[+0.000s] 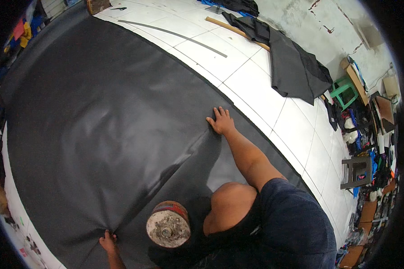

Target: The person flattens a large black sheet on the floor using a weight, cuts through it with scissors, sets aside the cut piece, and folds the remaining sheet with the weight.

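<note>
A broad sheet of black, slightly glossy material [107,98] is spread over most of the floor. At the lower left, my left hand [107,242] is closed on the sheet, pinching up a fold, and creases fan out from its fingers. My right hand [221,121] lies flat on the sheet near its right edge, fingers spread. A long raised ridge in the material runs between the two hands. Just in front of my bent knee [231,206] stands a round, worn weight-like object [168,225], reddish at the side with a scuffed pale top.
White floor tiles [247,96] border the sheet. Beyond lie a thin grey strip [175,36], a cardboard tube [238,31] and crumpled black material [296,67]. A green stool [344,92], a dark stool [357,172] and clutter line the right side. A brown block [97,6] sits at the far edge.
</note>
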`<action>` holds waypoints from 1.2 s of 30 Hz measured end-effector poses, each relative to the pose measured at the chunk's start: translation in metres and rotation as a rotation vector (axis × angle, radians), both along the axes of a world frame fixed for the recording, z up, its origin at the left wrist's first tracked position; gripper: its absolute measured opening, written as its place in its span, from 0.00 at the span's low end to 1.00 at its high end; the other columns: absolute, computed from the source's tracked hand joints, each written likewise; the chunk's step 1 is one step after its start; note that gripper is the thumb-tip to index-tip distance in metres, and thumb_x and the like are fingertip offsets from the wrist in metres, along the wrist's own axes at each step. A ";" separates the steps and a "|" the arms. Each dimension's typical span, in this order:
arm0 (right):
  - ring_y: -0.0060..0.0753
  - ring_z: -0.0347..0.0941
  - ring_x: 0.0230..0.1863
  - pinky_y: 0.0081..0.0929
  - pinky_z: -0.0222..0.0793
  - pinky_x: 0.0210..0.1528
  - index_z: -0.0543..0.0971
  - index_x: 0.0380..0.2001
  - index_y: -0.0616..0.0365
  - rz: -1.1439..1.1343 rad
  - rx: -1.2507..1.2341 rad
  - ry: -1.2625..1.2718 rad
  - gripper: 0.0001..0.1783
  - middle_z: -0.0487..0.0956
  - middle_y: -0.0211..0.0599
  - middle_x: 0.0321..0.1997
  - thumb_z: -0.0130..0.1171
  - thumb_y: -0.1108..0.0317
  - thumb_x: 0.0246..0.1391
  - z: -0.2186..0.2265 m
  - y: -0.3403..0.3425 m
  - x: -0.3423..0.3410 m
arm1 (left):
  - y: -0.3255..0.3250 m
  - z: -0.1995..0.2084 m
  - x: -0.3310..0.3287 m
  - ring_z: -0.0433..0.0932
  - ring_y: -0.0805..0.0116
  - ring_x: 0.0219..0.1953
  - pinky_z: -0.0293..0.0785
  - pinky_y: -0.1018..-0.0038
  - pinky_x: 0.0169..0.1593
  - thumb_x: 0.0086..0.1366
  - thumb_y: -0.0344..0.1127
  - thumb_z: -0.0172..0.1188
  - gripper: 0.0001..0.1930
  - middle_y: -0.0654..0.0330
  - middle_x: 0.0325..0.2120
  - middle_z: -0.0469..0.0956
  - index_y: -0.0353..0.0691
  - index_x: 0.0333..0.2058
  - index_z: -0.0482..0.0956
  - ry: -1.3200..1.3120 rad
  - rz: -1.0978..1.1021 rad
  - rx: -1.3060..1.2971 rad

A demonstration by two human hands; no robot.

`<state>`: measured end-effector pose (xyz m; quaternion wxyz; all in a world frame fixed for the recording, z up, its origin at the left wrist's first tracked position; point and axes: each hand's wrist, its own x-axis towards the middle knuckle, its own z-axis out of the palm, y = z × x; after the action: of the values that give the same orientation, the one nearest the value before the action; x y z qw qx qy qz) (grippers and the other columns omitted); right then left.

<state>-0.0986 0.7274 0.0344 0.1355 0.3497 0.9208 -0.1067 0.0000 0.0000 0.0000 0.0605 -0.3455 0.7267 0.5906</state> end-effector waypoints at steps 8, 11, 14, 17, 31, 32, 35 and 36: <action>0.53 0.45 0.75 0.56 0.49 0.70 0.58 0.69 0.46 0.008 0.036 0.220 0.38 0.53 0.39 0.75 0.46 0.39 0.62 -0.027 0.004 0.028 | 0.015 0.019 0.018 0.76 0.67 0.22 0.75 0.72 0.25 0.63 0.35 0.63 0.16 0.56 0.19 0.73 0.38 0.28 0.63 -0.063 -0.064 -0.143; 0.53 0.46 0.74 0.55 0.50 0.69 0.59 0.69 0.47 -0.014 0.063 0.263 0.37 0.53 0.40 0.75 0.47 0.41 0.62 -0.027 0.008 0.017 | 0.021 0.023 0.007 0.77 0.67 0.22 0.76 0.71 0.27 0.62 0.37 0.64 0.17 0.55 0.19 0.74 0.37 0.28 0.64 -0.057 -0.096 -0.090; 0.53 0.46 0.74 0.55 0.49 0.69 0.61 0.68 0.49 -0.047 0.068 0.306 0.36 0.53 0.40 0.75 0.48 0.43 0.62 -0.028 0.018 0.010 | 0.026 0.016 -0.002 0.76 0.67 0.21 0.76 0.70 0.27 0.61 0.39 0.66 0.18 0.55 0.19 0.74 0.38 0.27 0.65 -0.063 -0.068 -0.026; 0.53 0.50 0.73 0.52 0.50 0.69 0.63 0.67 0.53 -0.027 0.069 0.341 0.37 0.56 0.45 0.73 0.50 0.43 0.62 -0.028 0.010 0.009 | 0.022 0.014 0.004 0.76 0.67 0.21 0.76 0.71 0.27 0.60 0.39 0.67 0.18 0.55 0.19 0.74 0.37 0.27 0.65 -0.064 -0.046 -0.105; 0.49 0.51 0.73 0.45 0.52 0.70 0.63 0.66 0.57 0.034 0.044 0.238 0.37 0.58 0.47 0.72 0.50 0.44 0.63 -0.025 0.015 0.009 | 0.027 0.029 0.013 0.78 0.65 0.26 0.78 0.70 0.32 0.61 0.38 0.67 0.18 0.55 0.21 0.73 0.35 0.29 0.65 -0.159 -0.105 -0.196; 0.48 0.51 0.73 0.45 0.52 0.70 0.63 0.65 0.57 0.050 0.039 0.244 0.36 0.58 0.47 0.72 0.50 0.44 0.63 -0.022 0.024 0.012 | 0.034 0.026 0.009 0.78 0.65 0.30 0.77 0.70 0.35 0.62 0.39 0.66 0.19 0.54 0.24 0.73 0.31 0.32 0.66 -0.139 -0.090 -0.135; 0.54 0.62 0.66 0.48 0.60 0.64 0.68 0.61 0.58 0.061 0.241 0.333 0.34 0.65 0.52 0.66 0.53 0.45 0.60 -0.010 -0.007 -0.005 | 0.002 0.012 0.008 0.75 0.65 0.37 0.77 0.70 0.41 0.63 0.40 0.66 0.22 0.51 0.35 0.73 0.25 0.38 0.67 -0.238 -0.066 -0.139; 0.54 0.65 0.63 0.49 0.62 0.62 0.69 0.60 0.58 0.176 0.342 0.385 0.33 0.67 0.51 0.64 0.54 0.46 0.60 -0.002 -0.012 0.005 | 0.025 0.017 0.005 0.76 0.67 0.33 0.77 0.71 0.39 0.62 0.40 0.66 0.20 0.52 0.32 0.74 0.27 0.35 0.68 -0.143 -0.074 -0.013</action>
<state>-0.0931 0.7158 0.0323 -0.0942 0.2592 0.9612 -0.0019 0.0050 0.0248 0.0168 0.1319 -0.3601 0.7366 0.5571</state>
